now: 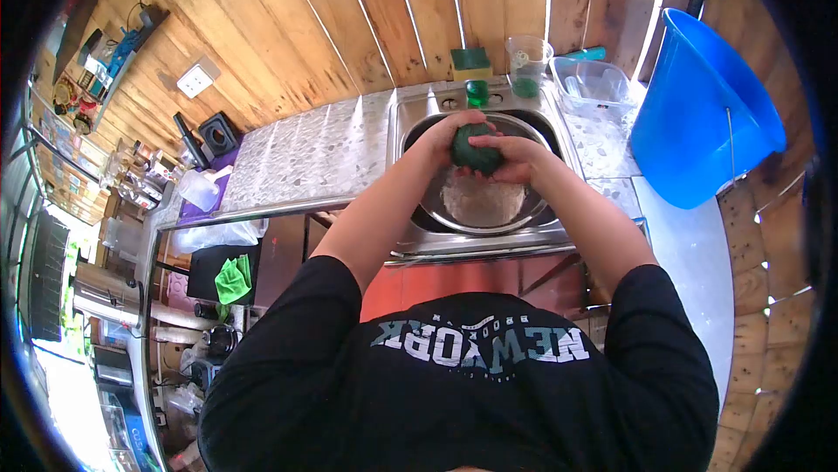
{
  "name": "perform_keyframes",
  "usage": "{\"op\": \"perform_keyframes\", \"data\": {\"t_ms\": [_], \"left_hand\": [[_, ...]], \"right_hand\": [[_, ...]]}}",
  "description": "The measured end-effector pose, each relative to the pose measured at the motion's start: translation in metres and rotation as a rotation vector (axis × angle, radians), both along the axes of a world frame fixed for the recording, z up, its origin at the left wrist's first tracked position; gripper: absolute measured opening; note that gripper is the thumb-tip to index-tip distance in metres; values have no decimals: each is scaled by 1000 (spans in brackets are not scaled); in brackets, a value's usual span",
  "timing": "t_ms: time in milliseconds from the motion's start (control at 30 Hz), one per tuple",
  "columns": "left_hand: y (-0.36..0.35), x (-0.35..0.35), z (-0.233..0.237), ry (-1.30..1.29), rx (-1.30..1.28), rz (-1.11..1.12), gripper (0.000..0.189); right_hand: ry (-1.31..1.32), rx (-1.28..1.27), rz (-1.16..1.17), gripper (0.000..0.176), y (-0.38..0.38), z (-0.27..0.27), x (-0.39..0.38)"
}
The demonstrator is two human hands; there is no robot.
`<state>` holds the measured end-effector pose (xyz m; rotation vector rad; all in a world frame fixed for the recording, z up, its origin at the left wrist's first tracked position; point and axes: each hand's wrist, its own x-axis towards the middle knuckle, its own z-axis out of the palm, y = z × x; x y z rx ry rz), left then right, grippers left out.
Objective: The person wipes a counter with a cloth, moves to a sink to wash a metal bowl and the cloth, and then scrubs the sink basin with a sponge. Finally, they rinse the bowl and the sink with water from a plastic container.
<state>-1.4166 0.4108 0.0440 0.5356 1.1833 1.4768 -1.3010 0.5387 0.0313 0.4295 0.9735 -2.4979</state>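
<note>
A dark green, rounded fruit that looks like an avocado [476, 151] is held between both hands above the sink. My left hand [443, 133] is closed around its left and upper side. From the right, my right hand [518, 159] grips it, with the thumb across its front and fingers beneath. Below the hands, a metal bowl [486, 229] with what looks like water in it sits in the steel sink [407, 236]. The fingers hide part of the avocado.
Behind the sink are a green and yellow sponge [471, 64], a small green container [476, 92] and a clear cup [527, 66]. To the right stand a clear plastic tub [594, 92] and a large blue bucket [690, 123]. A speckled counter [305, 153] extends left.
</note>
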Motion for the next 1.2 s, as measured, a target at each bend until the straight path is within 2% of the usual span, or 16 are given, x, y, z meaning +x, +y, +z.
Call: {"op": "perform_keyframes", "data": {"t_ms": [100, 233, 333, 433, 500, 567, 733, 833, 1033, 1133, 1200], "left_hand": [[14, -7, -9, 219, 5, 75, 28], [25, -10, -4, 384, -207, 68, 23], [28, -5, 0, 215, 47, 31, 20], [20, 5, 13, -35, 68, -47, 20], [20, 8, 12, 53, 37, -9, 20], [24, 10, 7, 123, 29, 25, 19], [29, 13, -5, 198, -37, 113, 15], [34, 10, -18, 200, 5, 169, 12], [46, 9, -29, 190, -76, 361, 14], [48, 10, -24, 301, -201, 415, 13], [51, 11, -23, 366, -246, 442, 13]], "right_hand": [[76, 60, 107, 46, 3, -4, -3], [57, 105, 19, 44, -1, -6, -4], [73, 103, -47, 42, -7, 3, 8], [112, 50, -89, 41, -13, 11, 20], [148, 75, -47, 40, -15, 11, 24], [172, 239, -25, 39, -8, -10, 15], [134, 567, -26, 39, -10, -8, 18], [90, 890, -203, 45, -24, 1, 21], [218, 1522, -41, 42, -10, -32, -10], [184, 1770, -21, 41, -11, -31, -13], [120, 1818, -46, 42, -15, -29, -13]]}}
